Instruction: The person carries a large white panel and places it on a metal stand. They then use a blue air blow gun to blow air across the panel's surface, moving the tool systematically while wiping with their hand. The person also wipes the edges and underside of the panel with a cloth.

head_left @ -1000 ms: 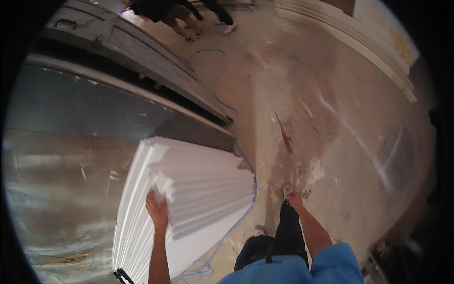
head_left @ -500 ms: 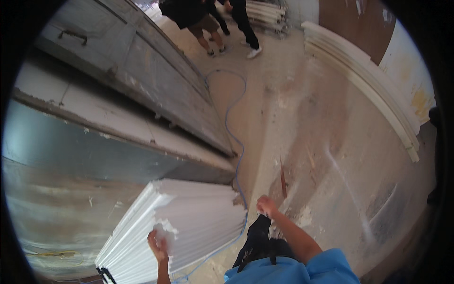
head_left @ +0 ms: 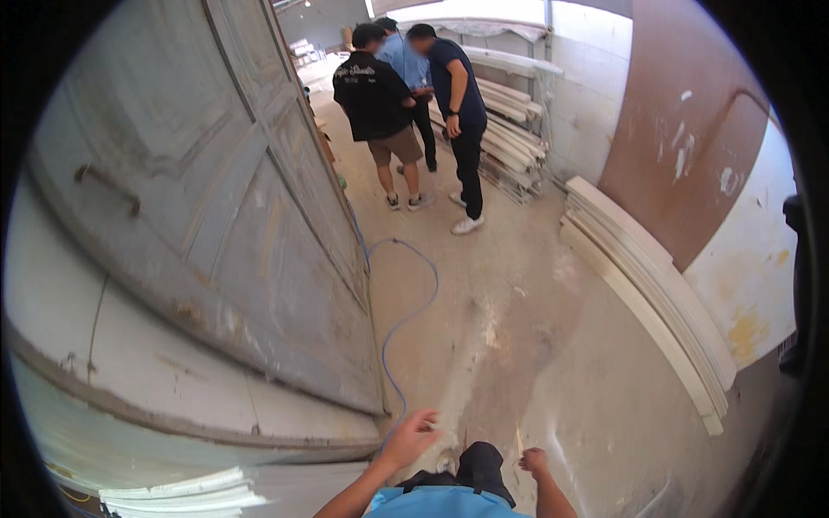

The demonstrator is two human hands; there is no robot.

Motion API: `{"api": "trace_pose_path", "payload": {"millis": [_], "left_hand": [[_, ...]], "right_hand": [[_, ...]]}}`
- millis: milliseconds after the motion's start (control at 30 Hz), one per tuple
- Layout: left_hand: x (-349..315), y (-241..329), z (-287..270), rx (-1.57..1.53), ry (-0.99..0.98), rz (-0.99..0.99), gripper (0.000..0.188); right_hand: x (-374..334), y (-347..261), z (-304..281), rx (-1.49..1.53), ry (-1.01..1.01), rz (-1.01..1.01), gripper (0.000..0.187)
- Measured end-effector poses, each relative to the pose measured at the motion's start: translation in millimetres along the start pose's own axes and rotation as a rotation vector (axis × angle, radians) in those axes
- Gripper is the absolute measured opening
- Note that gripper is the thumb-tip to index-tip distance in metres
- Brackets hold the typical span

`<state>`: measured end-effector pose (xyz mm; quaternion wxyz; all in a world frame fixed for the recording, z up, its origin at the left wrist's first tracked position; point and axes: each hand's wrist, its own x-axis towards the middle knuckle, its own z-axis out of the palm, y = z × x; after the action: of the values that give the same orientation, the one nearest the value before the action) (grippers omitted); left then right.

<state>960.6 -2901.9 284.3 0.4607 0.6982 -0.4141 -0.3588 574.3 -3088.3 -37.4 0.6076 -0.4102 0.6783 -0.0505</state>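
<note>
Above the floor in the lower middle, my left hand (head_left: 411, 439) is held out in front of me, fingers loosely bent and apart, with nothing visible in it. A blue hose (head_left: 386, 345) runs along the floor just beyond that hand. My right hand (head_left: 534, 462) hangs low on the other side of my body, its fingers curled in and nothing showing in them. Both hands are away from the stack of white strips (head_left: 186, 495) at the lower left, which is partly cut off by the picture's rim.
A tall grey panelled door (head_left: 250, 198) with a handle leans along the left. Long pale boards (head_left: 648, 302) lie along the right wall, near a brown panel (head_left: 691, 129). Three people (head_left: 380, 95) stand ahead, beside a rack of stacked lengths (head_left: 509, 129).
The view has swung up and forward, and the white stack has slid toward the lower left. My left hand has moved away from the stack; my right hand is lower.
</note>
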Motion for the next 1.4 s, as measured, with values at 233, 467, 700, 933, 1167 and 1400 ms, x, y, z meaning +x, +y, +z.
{"api": "trace_pose_path", "payload": {"millis": [233,467,700,933,1167,1400], "left_hand": [[262,45,2,0.445,-0.337,0.320,0.045],[412,6,-64,0.644,-0.248,0.089,0.046],[492,-44,-145,0.354,0.052,-0.425,0.048],[619,-118,-206,0.230,0.035,-0.542,0.052],[721,-99,-348,-0.177,0.414,-0.473,0.037],[691,-186,-396,-0.304,1.043,-0.751,0.026]], "right_hand": [[120,-117,-69,0.490,0.241,0.135,0.022],[242,-312,1,-0.068,-0.031,0.131,0.012],[383,-646,133,-0.272,-0.195,-0.220,0.025],[454,-861,309,-0.252,-0.255,-0.207,0.031],[467,-997,500,-0.339,-0.532,-0.208,0.032],[513,-1154,775,-0.432,-0.757,-0.344,0.030]]}}
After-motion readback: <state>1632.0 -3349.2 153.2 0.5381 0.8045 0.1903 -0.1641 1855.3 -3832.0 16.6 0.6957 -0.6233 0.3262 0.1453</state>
